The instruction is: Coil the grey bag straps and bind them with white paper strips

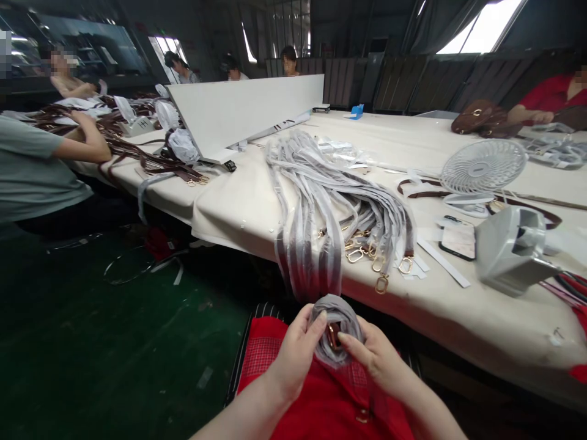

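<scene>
Above my lap I hold a coiled strap [338, 304] in grey wrapping, with a gold-coloured metal clasp and some brown showing at its centre. My left hand [300, 342] grips the coil's left side, thumb on top. On the right side, my right hand [373, 351] pinches it, the thumb close to the metal piece. Just beyond the hands, a pile of wrapped straps [316, 195] hangs over the front edge of the table [233, 214]. Gold clasps [381, 283] stick out at the pile's right end.
Right of the pile lie a phone [458, 238], white strips [444, 263] and a tape dispenser-like grey device [509, 250]. Behind them stands a white fan [483, 166]. A white panel [252, 113] divides the table. Co-workers sit at left, back and right; brown straps [151, 160] lie left.
</scene>
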The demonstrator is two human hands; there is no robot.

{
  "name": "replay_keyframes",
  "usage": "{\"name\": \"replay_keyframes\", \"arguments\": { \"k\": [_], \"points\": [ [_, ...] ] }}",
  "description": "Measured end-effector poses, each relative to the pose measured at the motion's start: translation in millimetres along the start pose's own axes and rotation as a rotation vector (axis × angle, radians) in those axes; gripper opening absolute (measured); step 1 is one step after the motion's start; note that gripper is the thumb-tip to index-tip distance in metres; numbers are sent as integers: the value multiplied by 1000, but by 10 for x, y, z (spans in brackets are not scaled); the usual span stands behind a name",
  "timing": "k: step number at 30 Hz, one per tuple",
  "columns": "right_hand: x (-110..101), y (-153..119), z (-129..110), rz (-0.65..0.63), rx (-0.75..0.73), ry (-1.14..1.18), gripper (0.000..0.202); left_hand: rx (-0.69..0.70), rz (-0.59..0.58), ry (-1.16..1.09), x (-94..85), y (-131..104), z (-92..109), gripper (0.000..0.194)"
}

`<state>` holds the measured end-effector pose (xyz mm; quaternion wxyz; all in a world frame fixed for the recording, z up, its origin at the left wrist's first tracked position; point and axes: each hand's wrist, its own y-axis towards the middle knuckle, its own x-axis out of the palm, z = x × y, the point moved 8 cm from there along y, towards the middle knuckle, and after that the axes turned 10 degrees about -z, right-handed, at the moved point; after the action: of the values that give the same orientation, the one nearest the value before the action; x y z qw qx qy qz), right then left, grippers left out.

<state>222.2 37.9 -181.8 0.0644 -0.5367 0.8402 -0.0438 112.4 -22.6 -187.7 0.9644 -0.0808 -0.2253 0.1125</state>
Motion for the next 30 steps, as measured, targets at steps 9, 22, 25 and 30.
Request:
{"name": "replay_keyframes", "arguments": {
  "k": [9, 22, 25, 30],
  "points": [
    [50, -48, 249, -119, 252, -172, 29, -92, -212, 593, 32, 35, -48, 31],
    [85, -30, 415, -183, 231, -139, 39, -116, 57, 450, -155, 2, -305, 34],
    [204, -79, 522, -303, 251, 57, 43, -145, -97, 682, -78, -10, -319, 31],
    [226, -85, 630, -297, 288, 229, 52, -156, -81, 492, -58, -21, -409, 23]
  ]
}}
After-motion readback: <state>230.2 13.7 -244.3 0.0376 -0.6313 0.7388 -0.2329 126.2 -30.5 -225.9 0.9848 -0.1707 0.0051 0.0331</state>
